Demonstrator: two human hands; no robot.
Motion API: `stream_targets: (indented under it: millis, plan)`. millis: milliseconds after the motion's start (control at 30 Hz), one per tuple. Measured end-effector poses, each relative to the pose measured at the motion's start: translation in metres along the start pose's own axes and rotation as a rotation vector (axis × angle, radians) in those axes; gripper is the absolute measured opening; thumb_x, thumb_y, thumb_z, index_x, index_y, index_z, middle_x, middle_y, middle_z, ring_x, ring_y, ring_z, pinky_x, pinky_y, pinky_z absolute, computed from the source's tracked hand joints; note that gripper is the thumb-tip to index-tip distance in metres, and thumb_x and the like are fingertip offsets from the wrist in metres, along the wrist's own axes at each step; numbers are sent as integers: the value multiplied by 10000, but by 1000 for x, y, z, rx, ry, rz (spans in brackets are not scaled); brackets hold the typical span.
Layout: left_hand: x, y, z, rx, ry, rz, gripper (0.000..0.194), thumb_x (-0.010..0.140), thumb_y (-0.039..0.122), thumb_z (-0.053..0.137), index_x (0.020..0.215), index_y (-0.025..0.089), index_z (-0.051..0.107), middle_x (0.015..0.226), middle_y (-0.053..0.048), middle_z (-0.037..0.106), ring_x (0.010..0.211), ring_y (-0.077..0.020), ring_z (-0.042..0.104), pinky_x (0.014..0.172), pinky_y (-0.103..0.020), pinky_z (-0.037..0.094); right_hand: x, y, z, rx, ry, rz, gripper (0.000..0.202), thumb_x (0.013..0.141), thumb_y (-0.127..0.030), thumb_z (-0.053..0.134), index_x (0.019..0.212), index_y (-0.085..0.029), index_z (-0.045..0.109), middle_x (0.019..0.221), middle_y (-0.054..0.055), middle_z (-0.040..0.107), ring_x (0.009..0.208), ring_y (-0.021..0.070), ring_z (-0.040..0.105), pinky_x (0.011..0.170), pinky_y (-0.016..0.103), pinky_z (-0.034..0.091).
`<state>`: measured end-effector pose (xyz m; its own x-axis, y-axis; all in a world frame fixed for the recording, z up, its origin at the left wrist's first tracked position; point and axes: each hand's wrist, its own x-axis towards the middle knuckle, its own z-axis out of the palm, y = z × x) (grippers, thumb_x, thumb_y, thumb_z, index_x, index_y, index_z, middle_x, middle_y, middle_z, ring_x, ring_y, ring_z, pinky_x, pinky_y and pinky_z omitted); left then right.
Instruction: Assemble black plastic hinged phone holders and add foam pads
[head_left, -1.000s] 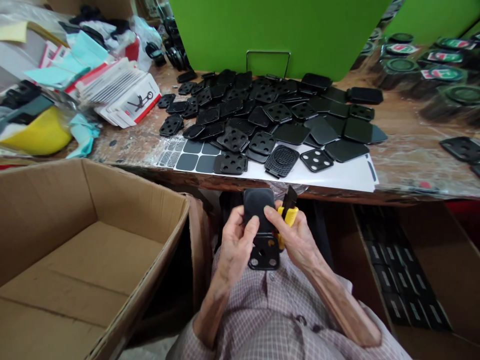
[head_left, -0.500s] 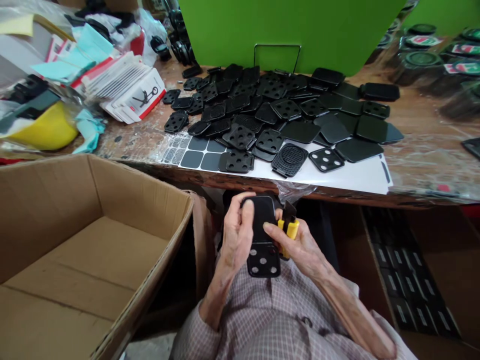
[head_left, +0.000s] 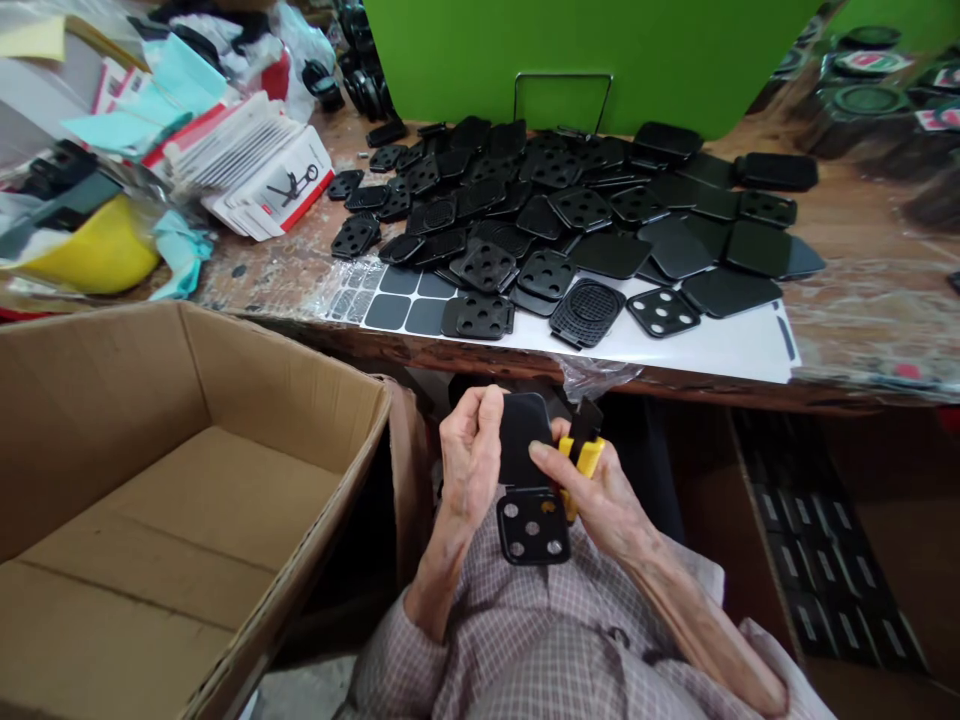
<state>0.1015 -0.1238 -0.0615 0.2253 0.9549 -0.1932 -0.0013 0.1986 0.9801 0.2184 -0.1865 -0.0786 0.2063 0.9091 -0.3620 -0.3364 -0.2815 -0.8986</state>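
Observation:
A black hinged piece hangs unfolded between my hands, its smooth half on top and its lower half pierced by several round holes. My left hand pinches the upper left edge of this piece, fingers curled. With the thumb on its smooth face, my right hand grips the right side. A yellow and black cutter is also held in that right hand, its black end pointing up. Above, many black pieces lie heaped on the workbench, partly over a white sheet with dark rounded squares.
A large open cardboard box stands at the left. Printed cards and a yellow container sit on the bench's left side. A green board rises behind the heap. Packed black items lie in a box at lower right.
My left thumb has slid off the face of the black piece to its upper left edge. The view has shifted slightly, and the lower holed half shows more fully.

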Motion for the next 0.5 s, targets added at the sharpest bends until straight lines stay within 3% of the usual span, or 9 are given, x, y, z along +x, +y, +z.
stream_targets:
  millis: [100, 167, 267, 400, 500]
  plan:
    - [-6, -4, -2, -149, -195, -86, 355, 876, 373, 612, 1207, 245, 597, 1088, -44, 693, 955, -170, 647, 874, -287, 503, 3, -2, 1, 42, 96, -39, 356, 754, -489, 728, 772, -197, 526, 609, -54, 474, 527, 88, 427, 473, 216, 356]
    - [-11, -8, -4, -147, -212, -114, 418, 867, 367, 625, 1261, 236, 580, 1125, -64, 697, 1001, -192, 652, 893, -302, 507, 6, -5, 2, -34, 108, -75, 335, 732, -456, 753, 793, -197, 552, 649, -42, 518, 556, 99, 461, 499, 226, 394]
    - [-16, -12, -4, -106, -147, -144, 374, 882, 396, 594, 1197, 201, 639, 1043, -67, 724, 953, -201, 669, 834, -290, 525, 12, -6, 1, -103, 132, -86, 316, 712, -425, 775, 805, -198, 576, 666, -34, 551, 557, 105, 474, 500, 234, 411]
    - [-18, -12, -1, -63, -162, -170, 324, 886, 415, 580, 1099, 196, 688, 939, -36, 724, 859, -180, 657, 756, -259, 515, 18, -7, -2, 86, 234, -34, 387, 726, -514, 735, 667, -190, 531, 565, -45, 475, 500, 95, 436, 448, 223, 387]
    - [-16, -12, 0, 2, -118, -166, 301, 885, 447, 572, 915, 180, 709, 749, 1, 664, 699, -134, 593, 632, -220, 465, 17, -8, -6, 64, 158, -60, 346, 693, -461, 776, 854, -197, 620, 674, -30, 564, 568, 105, 501, 503, 218, 436]
